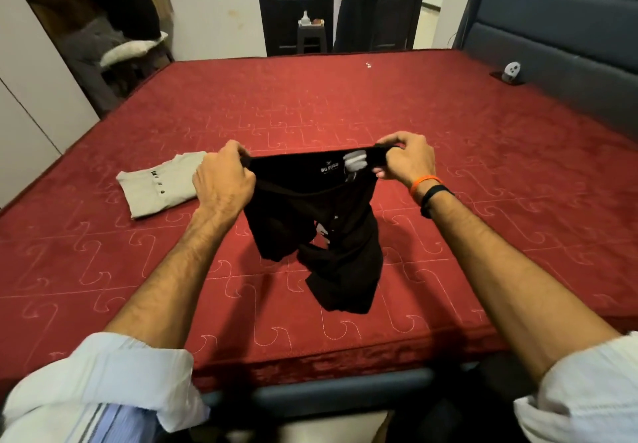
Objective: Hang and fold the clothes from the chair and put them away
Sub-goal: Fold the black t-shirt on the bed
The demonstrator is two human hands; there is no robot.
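Note:
A black shirt [310, 221] hangs by its shoulders over the red mattress [345, 108], its lower end bunched on the bed. My left hand [222, 178] grips its left shoulder. At the other shoulder, my right hand [405, 158] pinches the cloth by a white tag. The neck label faces me. A folded beige buttoned shirt [160, 185] lies flat on the mattress just left of my left hand. The chair [114, 52] at the far left still carries a heap of dark, grey and white clothes.
A padded grey headboard [559, 28] runs along the right side. A small white round object [512, 71] lies at its base. White wardrobe doors [31, 97] stand at the left. A dark doorway and a small stool [310, 33] are beyond the bed.

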